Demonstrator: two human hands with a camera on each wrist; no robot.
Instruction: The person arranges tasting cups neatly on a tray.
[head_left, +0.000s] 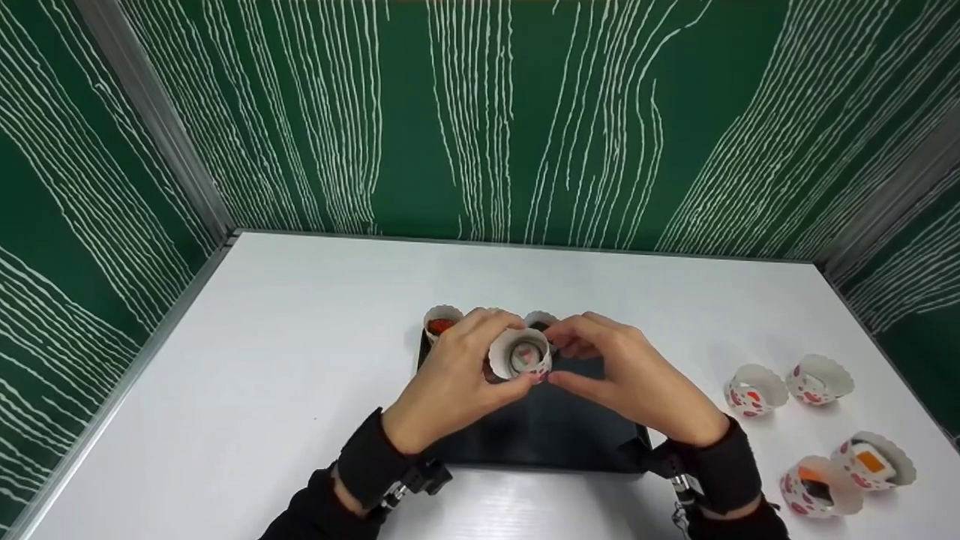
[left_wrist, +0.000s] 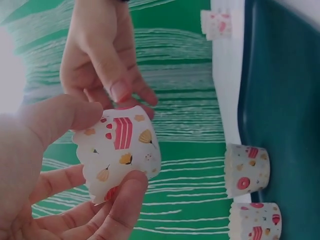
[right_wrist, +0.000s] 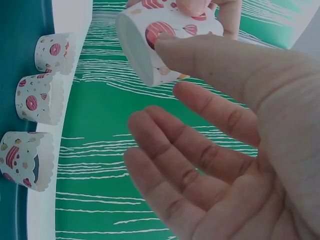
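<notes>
Left hand pinches a paper cup w/ thumb & fingers, held above the black tray. Right hand touches the cup's side w/ thumb, other fingers loose.

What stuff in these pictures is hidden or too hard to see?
- What sits in the held paper cup: head view, too small.
- The black tray: head view, its middle hidden by the left hand and right hand.
- Cups on the tray: head view, hidden behind the hands, count unclear.
- Bottom cup: left wrist view, cut by the edge.
</notes>
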